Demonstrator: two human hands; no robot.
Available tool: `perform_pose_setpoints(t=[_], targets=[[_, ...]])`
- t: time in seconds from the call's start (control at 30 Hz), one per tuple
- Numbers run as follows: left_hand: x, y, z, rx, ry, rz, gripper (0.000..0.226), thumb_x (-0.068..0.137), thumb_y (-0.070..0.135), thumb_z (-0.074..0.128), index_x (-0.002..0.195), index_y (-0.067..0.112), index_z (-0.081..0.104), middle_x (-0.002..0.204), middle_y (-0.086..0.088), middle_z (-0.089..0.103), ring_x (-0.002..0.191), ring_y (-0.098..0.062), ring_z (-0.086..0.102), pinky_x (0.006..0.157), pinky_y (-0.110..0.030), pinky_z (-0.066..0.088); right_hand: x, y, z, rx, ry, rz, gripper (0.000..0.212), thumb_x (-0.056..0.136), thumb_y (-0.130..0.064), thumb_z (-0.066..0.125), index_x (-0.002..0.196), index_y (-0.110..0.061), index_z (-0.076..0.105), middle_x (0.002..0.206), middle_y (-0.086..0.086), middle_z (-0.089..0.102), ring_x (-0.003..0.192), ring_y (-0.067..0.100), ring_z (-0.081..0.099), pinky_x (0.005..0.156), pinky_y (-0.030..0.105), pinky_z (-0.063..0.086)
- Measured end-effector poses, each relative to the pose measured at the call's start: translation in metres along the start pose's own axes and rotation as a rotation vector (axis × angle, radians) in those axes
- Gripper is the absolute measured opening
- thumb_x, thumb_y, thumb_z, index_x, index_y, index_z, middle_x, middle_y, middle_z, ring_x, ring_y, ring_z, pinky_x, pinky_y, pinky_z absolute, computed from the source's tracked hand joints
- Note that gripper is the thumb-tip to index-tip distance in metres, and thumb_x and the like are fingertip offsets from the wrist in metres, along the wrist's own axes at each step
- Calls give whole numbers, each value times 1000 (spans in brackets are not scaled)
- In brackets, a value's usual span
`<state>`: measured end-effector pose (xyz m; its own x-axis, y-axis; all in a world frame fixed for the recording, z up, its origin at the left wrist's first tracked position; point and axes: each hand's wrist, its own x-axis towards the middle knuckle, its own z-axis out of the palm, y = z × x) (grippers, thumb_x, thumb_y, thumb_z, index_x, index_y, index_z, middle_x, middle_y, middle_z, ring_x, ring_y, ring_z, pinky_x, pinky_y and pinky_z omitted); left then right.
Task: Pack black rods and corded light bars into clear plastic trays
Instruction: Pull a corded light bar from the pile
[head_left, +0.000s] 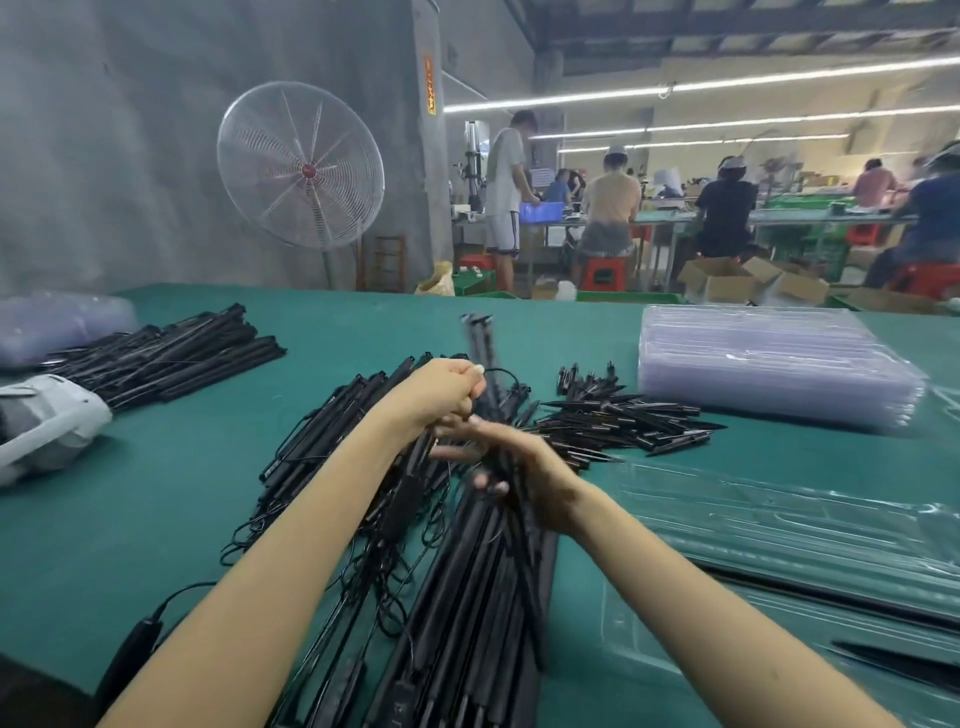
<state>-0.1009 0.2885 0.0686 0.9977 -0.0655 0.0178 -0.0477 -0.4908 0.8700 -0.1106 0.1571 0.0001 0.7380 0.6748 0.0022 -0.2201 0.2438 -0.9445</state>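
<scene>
In the head view, both forearms reach forward from the bottom edge and meet above the middle of the green table (337, 332). The left arm comes in from the lower left, bare, and goes up diagonally; its wrist is bent a little to the right. The left hand (441, 392) is clenched, knuckles up, around a few black rods (480, 338) that stand up out of the fist and lean away from the person; these rods are blurred. A thin black cord makes a loop just right of this fist.

The right arm comes in from the lower right and crosses toward the left. The right hand (519, 467) is just below and in front of the left hand, almost touching it. Its back is turned up, its fingers point to the left and are spread, and they are blurred. They lie on the big pile of corded light bars (467, 571), but I cannot tell if they grip anything.

This pile lies under both hands and runs toward the person, with many tangled cords on the left side of it. To the right of the hands lies a heap of short black spikes (623, 415). Farther right and behind is a stack of clear plastic trays (769, 364). Near the right forearm lies one open tray (779, 525). Far left of the left hand lies another pile of black rods (166, 353).
</scene>
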Motion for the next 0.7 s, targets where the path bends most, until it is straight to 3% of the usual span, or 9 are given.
perform_pose_setpoints(t=[0.07,0.13,0.23,0.3,0.37,0.43,0.53,0.6,0.7], targets=[[-2,-2,0,124,20,74,41,103,24,36,64,16,45,43,8,41,38,-7,36,46,-20,33,-2,15,19,59,-175,95,36,96,-27,45,123,-6,53,117,14,65,46,3,49,40,10,33],[-7,-2,-2,297,57,118,43,101,30,40,61,21,49,60,1,48,56,-11,43,62,-25,34,0,24,34,101,-212,152,26,97,-21,44,111,-2,56,102,11,66,45,3,51,39,10,37],[-16,-6,-6,338,226,157,36,99,29,44,67,24,60,85,-4,62,86,-12,51,75,-24,33,3,24,45,72,-69,165,15,95,-16,47,90,-3,53,79,10,62,37,7,47,35,12,35],[-27,-18,-9,279,400,195,22,98,26,47,86,18,63,99,-13,63,92,-18,54,78,-27,39,1,24,46,134,43,181,20,95,-15,46,79,-5,51,68,11,63,33,9,46,31,13,34],[-43,-41,-9,214,474,139,19,98,31,45,102,16,55,105,-8,55,94,-18,53,81,-29,40,-1,27,45,218,162,198,25,94,-13,46,71,-6,51,61,13,64,30,10,47,28,15,33],[-63,-67,-3,188,301,-77,31,99,45,35,101,17,49,94,-3,57,77,-13,55,67,-26,42,0,31,44,238,279,194,24,91,-12,48,68,-6,51,67,17,64,29,12,45,28,15,31],[-90,-92,-1,-41,-143,-306,57,97,58,16,105,20,56,65,-3,60,51,-15,57,51,-23,47,8,34,43,198,408,153,19,86,-10,50,67,-6,49,83,24,58,30,15,39,30,16,31],[-100,-98,-4,-168,-273,-259,54,97,59,18,110,22,54,58,-4,57,45,-17,54,47,-23,47,14,31,46,195,435,127,19,86,-7,49,67,-5,48,87,25,55,31,17,44,29,16,31],[-108,-95,-10,-254,-273,-135,41,93,51,36,89,13,49,49,4,36,36,-8,28,40,-17,28,17,19,54,245,374,98,19,87,-5,45,69,-7,46,75,24,61,35,19,54,29,15,33]])
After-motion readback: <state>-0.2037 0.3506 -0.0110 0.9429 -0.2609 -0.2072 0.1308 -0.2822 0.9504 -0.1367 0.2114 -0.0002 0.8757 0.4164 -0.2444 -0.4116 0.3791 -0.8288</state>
